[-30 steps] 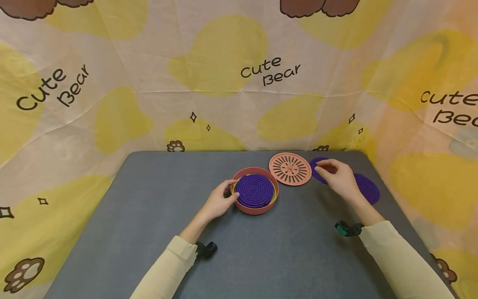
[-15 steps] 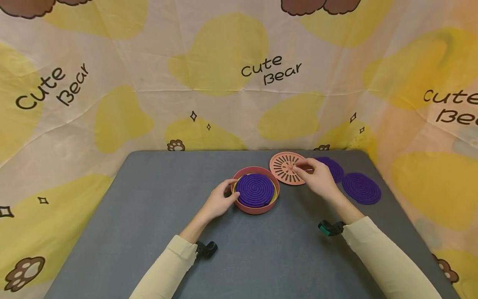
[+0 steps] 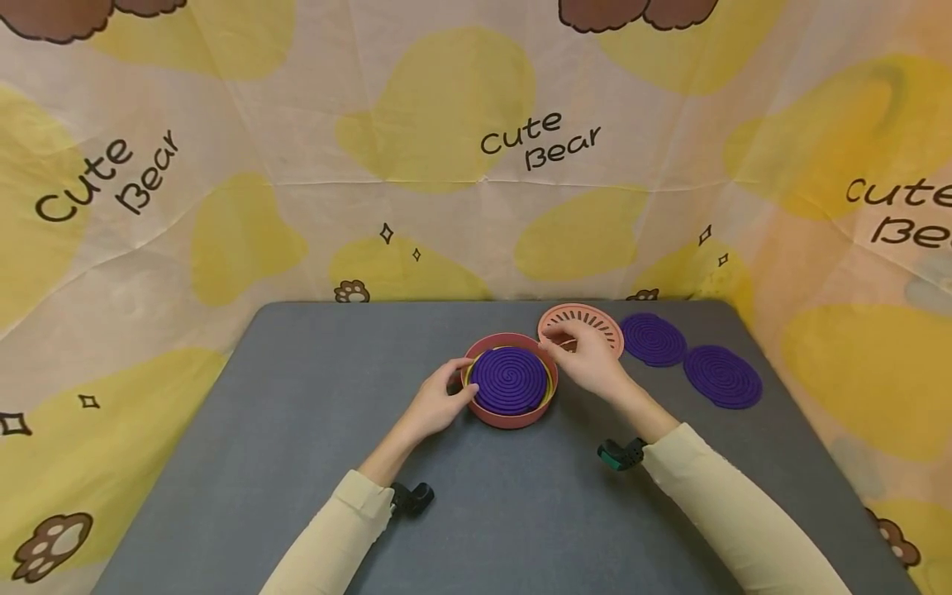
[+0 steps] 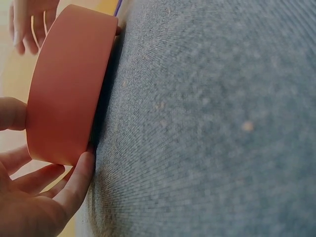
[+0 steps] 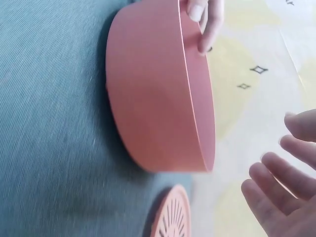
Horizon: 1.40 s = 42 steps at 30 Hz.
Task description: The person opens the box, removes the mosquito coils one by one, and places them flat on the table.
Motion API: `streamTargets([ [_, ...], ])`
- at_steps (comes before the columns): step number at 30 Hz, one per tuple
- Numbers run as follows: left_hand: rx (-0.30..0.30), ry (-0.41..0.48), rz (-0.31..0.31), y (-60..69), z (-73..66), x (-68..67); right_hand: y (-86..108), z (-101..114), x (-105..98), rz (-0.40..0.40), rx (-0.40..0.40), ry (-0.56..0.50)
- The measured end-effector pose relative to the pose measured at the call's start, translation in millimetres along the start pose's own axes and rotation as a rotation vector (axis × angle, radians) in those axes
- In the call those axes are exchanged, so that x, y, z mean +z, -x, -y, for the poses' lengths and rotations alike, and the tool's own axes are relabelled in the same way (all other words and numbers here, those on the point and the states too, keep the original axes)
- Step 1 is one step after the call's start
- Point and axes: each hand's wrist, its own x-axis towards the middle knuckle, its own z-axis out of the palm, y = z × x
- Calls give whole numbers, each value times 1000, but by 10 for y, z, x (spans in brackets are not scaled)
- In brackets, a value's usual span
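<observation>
The left hand [image 3: 439,401] holds the reddish-pink bowl [image 3: 509,421] by its left side, with the wall between its fingers; the left wrist view shows fingertips low against the outer wall, and the right wrist view shows fingertips reaching over the rim to the inside. The bowl stands upright on the grey surface [image 3: 521,512], near the middle of its width. Inside it lies a purple spiral disc [image 3: 509,380], and a yellow edge [image 3: 551,388] shows around that disc.

The right hand [image 3: 591,364] is at the bowl's right rim, its fingers gently bent, parted from the thumb and holding nothing. The right wrist view shows those fingers apart from the bowl's wall.

Behind the right hand and partly hidden by it, a pink slotted disc [image 3: 611,330] lies flat near the bowl. Two more purple spiral discs lie farther right: the nearer one [image 3: 654,339] just beside the slotted disc, the other [image 3: 723,377] just beyond it, close to the surface's right edge. Pale sleeves [image 3: 327,529] cover both forearms.
</observation>
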Motion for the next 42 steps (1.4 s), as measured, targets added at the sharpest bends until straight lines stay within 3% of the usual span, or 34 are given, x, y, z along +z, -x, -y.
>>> streamTargets([
  [9, -3, -14, 0, -2, -11, -6, -128, 84, 289, 38, -43, 81],
  [20, -11, -22, -4, 9, 18, 3, -235, 76, 548, 138, 38, 154],
  [33, 7, -33, -2, -12, 47, 22, -296, 43, 694, 188, 84, 238],
  [42, 2, -31, -3, -10, 42, 18, -329, 23, 730, 199, 39, 252],
])
